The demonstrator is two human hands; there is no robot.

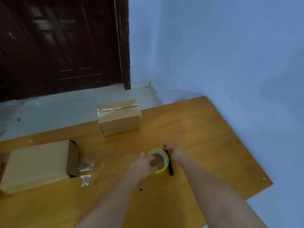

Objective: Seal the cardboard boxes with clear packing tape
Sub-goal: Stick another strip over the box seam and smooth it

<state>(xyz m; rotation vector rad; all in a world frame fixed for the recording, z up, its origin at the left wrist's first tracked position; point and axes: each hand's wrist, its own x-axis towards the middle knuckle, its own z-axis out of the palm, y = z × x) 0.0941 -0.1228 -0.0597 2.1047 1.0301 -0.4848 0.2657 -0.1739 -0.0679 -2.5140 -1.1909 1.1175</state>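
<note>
A roll of clear packing tape (162, 159) with a yellow core lies flat on the wooden table (205, 129). My left hand (144, 163) grips its near-left rim, fingers curled over the edge. My right hand (176, 153) is just right of the roll, its fingers on the top end of a black cutter (170, 167) that lies against the roll. A small cardboard box (120, 117), taped along its top seam, stands at the table's far edge. A larger box (37, 165) lies at the left with an end flap open.
Two scraps of clear tape (85, 173) lie beside the larger box's open end. The table's right edge runs diagonally along a blue wall (230, 55). A dark wooden door (57, 43) and pale floor lie beyond the table.
</note>
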